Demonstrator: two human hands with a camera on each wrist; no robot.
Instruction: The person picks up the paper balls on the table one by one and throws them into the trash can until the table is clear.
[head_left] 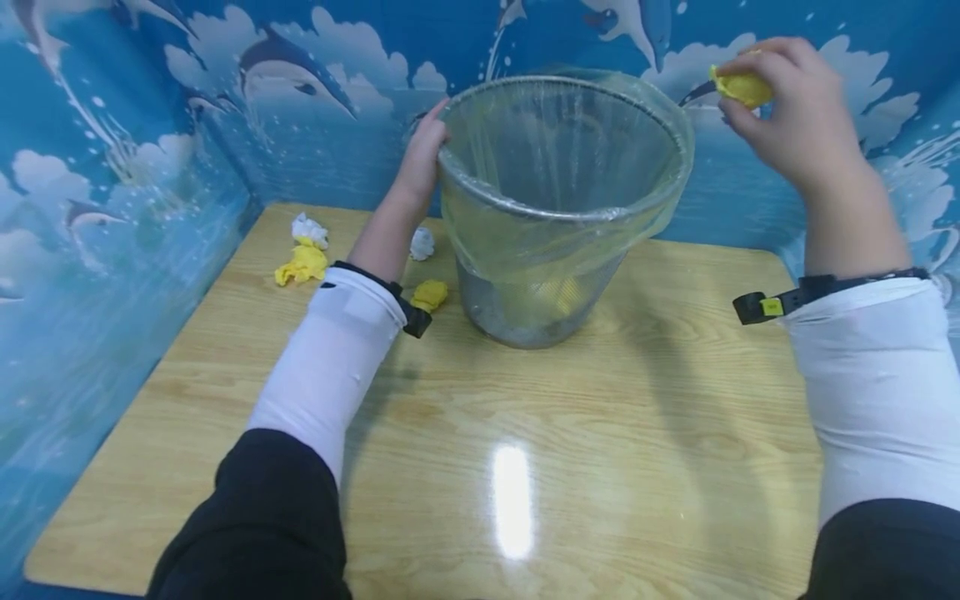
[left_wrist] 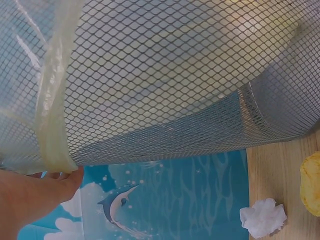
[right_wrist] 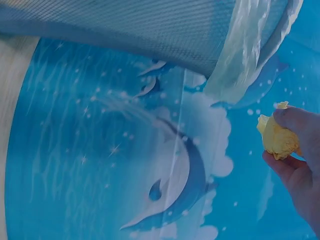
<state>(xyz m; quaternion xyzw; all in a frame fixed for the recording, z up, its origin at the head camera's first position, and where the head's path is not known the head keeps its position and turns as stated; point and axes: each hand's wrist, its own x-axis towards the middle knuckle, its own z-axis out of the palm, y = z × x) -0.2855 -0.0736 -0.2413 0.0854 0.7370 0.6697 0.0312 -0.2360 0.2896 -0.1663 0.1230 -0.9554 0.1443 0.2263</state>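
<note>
My right hand [head_left: 806, 117] is raised to the right of a mesh wastebasket [head_left: 487, 304], level with its rim in the head view. Between thumb and fingers it pinches a crumpled yellow paper ball [head_left: 744, 88], which also shows in the right wrist view as a yellow paper ball [right_wrist: 280, 139]. A translucent yellowish plastic liner [head_left: 517, 246] is folded over the basket's rim. On the left side, my left hand [head_left: 422, 162] grips that rim over the liner. Something yellow [head_left: 564, 296] shows dimly through the lower wall of the basket.
Left of the basket, a yellow paper ball [head_left: 431, 295] and a white one [head_left: 422, 243] lie on the wooden table [head_left: 600, 467]. Farther left are another yellow ball [head_left: 303, 264] and a white ball [head_left: 309, 230]. A blue dolphin-print curtain [head_left: 337, 158] hangs behind and beside the table.
</note>
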